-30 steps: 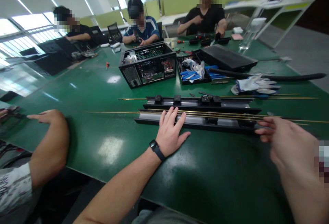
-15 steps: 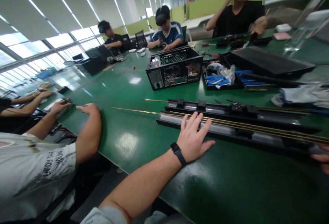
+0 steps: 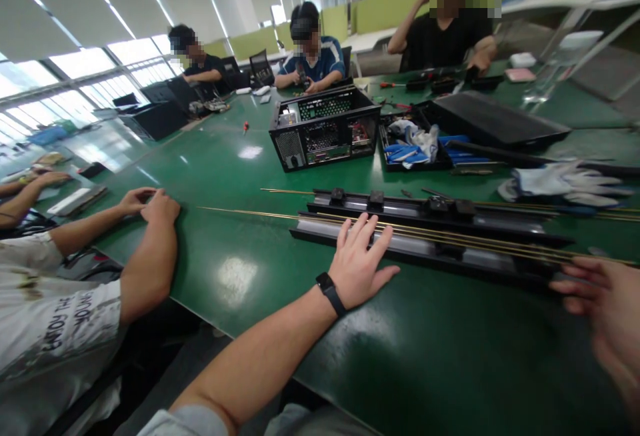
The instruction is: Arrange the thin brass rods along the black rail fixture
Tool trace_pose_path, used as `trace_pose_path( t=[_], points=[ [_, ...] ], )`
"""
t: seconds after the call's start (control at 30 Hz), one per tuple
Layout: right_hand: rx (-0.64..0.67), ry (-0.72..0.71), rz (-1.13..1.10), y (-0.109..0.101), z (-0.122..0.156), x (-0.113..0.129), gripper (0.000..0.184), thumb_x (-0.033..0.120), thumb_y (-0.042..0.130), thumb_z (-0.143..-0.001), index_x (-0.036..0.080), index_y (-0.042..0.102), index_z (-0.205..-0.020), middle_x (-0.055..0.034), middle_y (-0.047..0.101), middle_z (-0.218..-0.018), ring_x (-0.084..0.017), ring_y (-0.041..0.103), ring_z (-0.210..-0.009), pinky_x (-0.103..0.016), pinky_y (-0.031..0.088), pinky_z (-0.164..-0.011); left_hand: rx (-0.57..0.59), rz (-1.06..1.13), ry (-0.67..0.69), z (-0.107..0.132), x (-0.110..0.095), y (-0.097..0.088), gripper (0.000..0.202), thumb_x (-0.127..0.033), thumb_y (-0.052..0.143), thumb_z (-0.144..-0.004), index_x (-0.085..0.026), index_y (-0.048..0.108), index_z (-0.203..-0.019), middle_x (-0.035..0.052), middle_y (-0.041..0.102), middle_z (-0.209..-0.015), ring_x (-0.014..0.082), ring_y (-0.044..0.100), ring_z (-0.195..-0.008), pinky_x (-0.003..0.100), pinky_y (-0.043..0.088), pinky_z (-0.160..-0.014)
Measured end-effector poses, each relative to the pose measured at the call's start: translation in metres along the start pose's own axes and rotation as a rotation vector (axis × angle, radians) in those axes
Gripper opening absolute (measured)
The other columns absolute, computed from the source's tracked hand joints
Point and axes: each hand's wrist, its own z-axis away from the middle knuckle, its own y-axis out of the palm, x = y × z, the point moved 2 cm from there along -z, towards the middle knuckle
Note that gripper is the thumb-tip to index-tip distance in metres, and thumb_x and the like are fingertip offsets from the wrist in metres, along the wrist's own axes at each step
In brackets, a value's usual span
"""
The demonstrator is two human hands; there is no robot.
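Fingers of the left hand (image 3: 357, 266), spread wide, lie over the gold rods (image 3: 450, 235) in mid-frame, seemingly to steady them. Those of the right hand (image 3: 575, 276), at the right edge, curl narrow at the rods; whether they pinch, I cannot tell. The rods lie along the near rail (image 3: 417, 244), whose trough probably stops them rolling over the tabletop (image 3: 425, 343); their tips jut past its left end. Just behind, the far rail (image 3: 407, 207), nearly parallel, carries black blocks (image 3: 376, 200). Farther back sit white gloves (image 3: 565, 183) at right and an open case (image 3: 325, 133) at upper centre, perhaps kept there to leave the long rods room.
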Motion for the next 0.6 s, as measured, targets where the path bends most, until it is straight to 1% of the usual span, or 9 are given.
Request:
trace_pose_path(
  t=[0.03,0.13,0.23,0.3,0.37,0.43,0.5,0.53,0.6],
  points=[
    [0.026,0.012,-0.009,0.002,0.006,0.005,0.022,0.045,0.094,-0.071,0.029,0.078,-0.071,-0.0179,0.08,-0.097,-0.025,0.072,-0.062,-0.027,0.041,-0.038,-0.007,0.002,0.002,0.001,0.001,0.001,0.077,-0.047,0.088,-0.11,-0.021,0.065,-0.179,0.0255,0.056,-0.191,0.0443,0.045,-0.185,0.072,0.035,-0.152],
    [-0.05,0.0,-0.06,0.004,0.024,0.02,0.025,0.042,0.093,-0.071,0.025,0.075,-0.077,-0.0137,0.079,-0.091,-0.022,0.073,-0.063,-0.021,0.043,-0.038,-0.05,0.011,0.004,0.003,0.003,0.002,0.075,-0.043,0.089,-0.109,-0.024,0.065,-0.178,0.0235,0.058,-0.19,0.0448,0.046,-0.184,0.073,0.034,-0.152],
    [-0.027,0.021,-0.105,0.008,0.038,0.033,0.022,0.038,0.086,-0.071,0.021,0.076,-0.081,-0.0086,0.077,-0.085,-0.017,0.069,-0.058,-0.018,0.039,-0.038,-0.087,0.019,0.032,0.005,0.005,0.003,0.077,-0.039,0.087,-0.11,-0.026,0.061,-0.182,0.0233,0.058,-0.189,0.0452,0.048,-0.183,0.074,0.035,-0.151],
    [0.021,0.027,-0.098,0.009,0.044,0.038,0.023,0.036,0.086,-0.073,0.018,0.078,-0.085,-0.0067,0.077,-0.084,-0.015,0.07,-0.056,-0.018,0.041,-0.039,-0.114,0.016,0.04,0.006,0.007,0.004,0.077,-0.037,0.086,-0.111,-0.025,0.06,-0.182,0.0235,0.058,-0.189,0.0458,0.048,-0.183,0.074,0.035,-0.15],
    [0.053,0.051,-0.094,0.01,0.046,0.041,0.023,0.037,0.086,-0.078,0.017,0.078,-0.086,-0.0071,0.078,-0.087,-0.014,0.07,-0.055,-0.018,0.04,-0.039,-0.123,0.014,0.045,0.007,0.008,0.004,0.077,-0.037,0.085,-0.111,-0.025,0.059,-0.183,0.0237,0.057,-0.19,0.0464,0.048,-0.183,0.074,0.035,-0.151],
    [0.013,0.06,-0.109,0.008,0.047,0.042,0.023,0.036,0.086,-0.082,0.016,0.076,-0.087,-0.0075,0.079,-0.09,-0.014,0.071,-0.056,-0.019,0.038,-0.038,-0.129,0.012,0.049,0.007,0.008,0.005,0.077,-0.036,0.085,-0.111,-0.025,0.059,-0.183,0.0239,0.059,-0.189,0.0464,0.049,-0.182,0.075,0.034,-0.151],
    [-0.028,0.059,-0.129,0.007,0.047,0.043,0.019,0.032,0.085,-0.083,0.016,0.076,-0.087,-0.0074,0.079,-0.09,-0.014,0.071,-0.055,-0.018,0.038,-0.038,-0.133,0.011,0.05,0.008,0.008,0.005,0.076,-0.036,0.084,-0.112,-0.025,0.059,-0.183,0.0242,0.06,-0.188,0.0464,0.05,-0.182,0.075,0.033,-0.151],
    [-0.026,0.06,-0.137,0.007,0.048,0.043,0.017,0.03,0.084,-0.082,0.016,0.077,-0.087,-0.0072,0.079,-0.089,-0.013,0.07,-0.055,-0.018,0.038,-0.038,-0.135,0.01,0.052,0.008,0.008,0.004,0.076,-0.036,0.083,-0.112,-0.025,0.059,-0.183,0.0246,0.06,-0.188,0.0466,0.05,-0.182,0.075,0.033,-0.151],
    [0.019,0.066,-0.142,0.009,0.05,0.042,0.017,0.03,0.084,-0.082,0.015,0.079,-0.087,-0.007,0.079,-0.089,-0.012,0.069,-0.053,-0.017,0.038,-0.038,-0.141,0.008,0.054,0.008,0.008,0.004,0.075,-0.036,0.083,-0.112,-0.024,0.059,-0.182,0.0251,0.059,-0.188,0.047,0.05,-0.182,0.075,0.033,-0.151]
  ],
)
